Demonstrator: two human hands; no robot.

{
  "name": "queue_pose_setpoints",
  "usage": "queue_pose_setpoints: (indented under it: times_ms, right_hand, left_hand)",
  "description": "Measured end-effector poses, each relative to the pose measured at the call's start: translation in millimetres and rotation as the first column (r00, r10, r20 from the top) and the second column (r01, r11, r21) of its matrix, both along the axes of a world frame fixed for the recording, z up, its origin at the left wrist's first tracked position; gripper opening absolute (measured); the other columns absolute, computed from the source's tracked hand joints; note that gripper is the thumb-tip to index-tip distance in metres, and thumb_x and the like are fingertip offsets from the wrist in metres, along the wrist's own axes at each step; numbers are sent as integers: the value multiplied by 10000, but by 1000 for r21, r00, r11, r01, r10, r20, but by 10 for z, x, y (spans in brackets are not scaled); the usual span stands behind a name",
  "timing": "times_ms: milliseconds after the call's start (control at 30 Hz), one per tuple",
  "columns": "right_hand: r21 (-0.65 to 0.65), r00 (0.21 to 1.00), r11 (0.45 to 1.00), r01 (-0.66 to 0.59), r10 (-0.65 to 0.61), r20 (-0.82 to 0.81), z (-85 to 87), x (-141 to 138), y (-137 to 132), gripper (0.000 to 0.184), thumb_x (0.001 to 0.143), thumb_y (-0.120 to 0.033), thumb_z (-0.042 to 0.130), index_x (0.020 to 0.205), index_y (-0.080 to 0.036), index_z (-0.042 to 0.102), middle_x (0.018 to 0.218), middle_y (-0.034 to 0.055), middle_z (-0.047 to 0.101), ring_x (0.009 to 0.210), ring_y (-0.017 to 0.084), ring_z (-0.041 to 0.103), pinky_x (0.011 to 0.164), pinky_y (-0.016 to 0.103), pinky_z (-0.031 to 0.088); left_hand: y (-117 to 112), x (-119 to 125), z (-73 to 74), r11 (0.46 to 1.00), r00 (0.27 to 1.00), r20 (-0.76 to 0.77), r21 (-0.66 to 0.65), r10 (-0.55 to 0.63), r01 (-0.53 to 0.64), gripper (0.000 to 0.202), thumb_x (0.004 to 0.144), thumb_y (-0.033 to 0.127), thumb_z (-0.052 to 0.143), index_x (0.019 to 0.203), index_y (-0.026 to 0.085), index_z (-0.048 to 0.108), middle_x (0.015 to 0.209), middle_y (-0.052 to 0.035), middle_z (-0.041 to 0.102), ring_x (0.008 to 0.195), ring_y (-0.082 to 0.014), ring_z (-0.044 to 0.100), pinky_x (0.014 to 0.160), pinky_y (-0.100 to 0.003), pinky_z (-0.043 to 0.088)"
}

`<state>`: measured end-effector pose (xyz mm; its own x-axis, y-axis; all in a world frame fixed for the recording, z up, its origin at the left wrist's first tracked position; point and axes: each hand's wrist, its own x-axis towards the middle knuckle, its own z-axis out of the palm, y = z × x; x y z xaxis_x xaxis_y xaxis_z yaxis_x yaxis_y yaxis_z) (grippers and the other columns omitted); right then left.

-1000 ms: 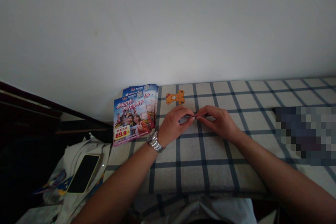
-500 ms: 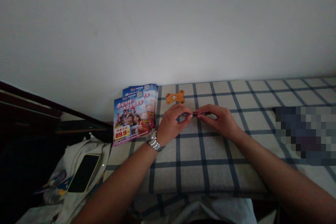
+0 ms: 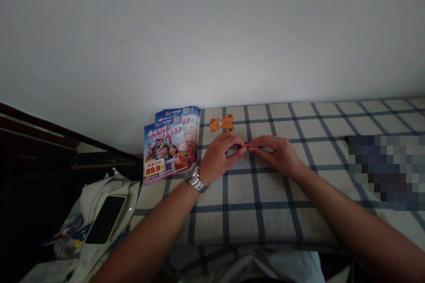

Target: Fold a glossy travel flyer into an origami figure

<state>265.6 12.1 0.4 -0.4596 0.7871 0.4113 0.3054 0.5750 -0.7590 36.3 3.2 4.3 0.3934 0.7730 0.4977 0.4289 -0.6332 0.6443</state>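
Pinched between both hands is a thin folded paper strip [image 3: 255, 147], dark with reddish patches and seen nearly edge-on. My left hand [image 3: 219, 155] grips its left end between thumb and fingers, and a silver watch sits on that wrist. From the other side my right hand [image 3: 278, 154] pinches it, the fingertips of both hands almost meeting at the middle. Most of the strip is hidden by the fingers. Left of my left hand lies a stack of printed flyers [image 3: 168, 148], blue and pink.
A checked cloth [image 3: 242, 221] covers the table, which meets a white wall [image 3: 232, 44]. An orange bear picture [image 3: 222, 123] is just beyond my hands. A phone [image 3: 106, 219] lies on pale fabric at the left. A blurred-out dark item [image 3: 385, 170] is at the right.
The fingertips of both hands have drawn closer together along the strip, leaving less of it showing between them. The flyers and phone stay in place.
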Motion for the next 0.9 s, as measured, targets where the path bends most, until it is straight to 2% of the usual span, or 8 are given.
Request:
queue_pose_setpoints:
  times_ms: [367, 600, 767, 900]
  right_hand:
    - [-45, 999, 999, 17, -19, -32, 25, -6, -9, 131, 962, -301, 717, 1050, -259, 803, 1016, 27, 818, 931, 211, 774, 856, 324, 615]
    - [-8, 999, 999, 35, -35, -25, 11, -18, 1, 201, 979, -308, 690, 1153, -271, 782, 1129, 45, 802, 1036, 233, 758, 945, 377, 609]
    - [-87, 994, 992, 95, -99, -39, 7, -7, -1, 173, 934, -352, 744, 1073, -248, 757, 1062, 49, 796, 989, 239, 753, 894, 375, 615]
    - [-63, 997, 995, 73, -74, -18, 5, 11, 5, 136, 948, -322, 723, 1059, -246, 743, 1050, 41, 789, 987, 226, 748, 900, 357, 601]
  left_hand:
    - [9, 1, 5, 999, 1000, 11, 43, 2, -3, 45, 998, 235, 652, 964, 219, 675, 943, -14, 710, 929, -168, 658, 868, -316, 516]
    - [30, -15, -8, 998, 1000, 11, 50, 23, -23, 58, 995, 252, 657, 950, 218, 673, 947, -22, 716, 940, -178, 663, 872, -331, 522]
    - [25, -12, 4, 998, 1000, 8, 54, 23, -23, 55, 991, 239, 658, 940, 224, 672, 934, -16, 713, 928, -174, 664, 865, -323, 525]
    - [24, -8, 9, 998, 999, 16, 56, 28, -29, 52, 984, 219, 660, 933, 222, 670, 929, -14, 710, 923, -173, 664, 866, -322, 526]
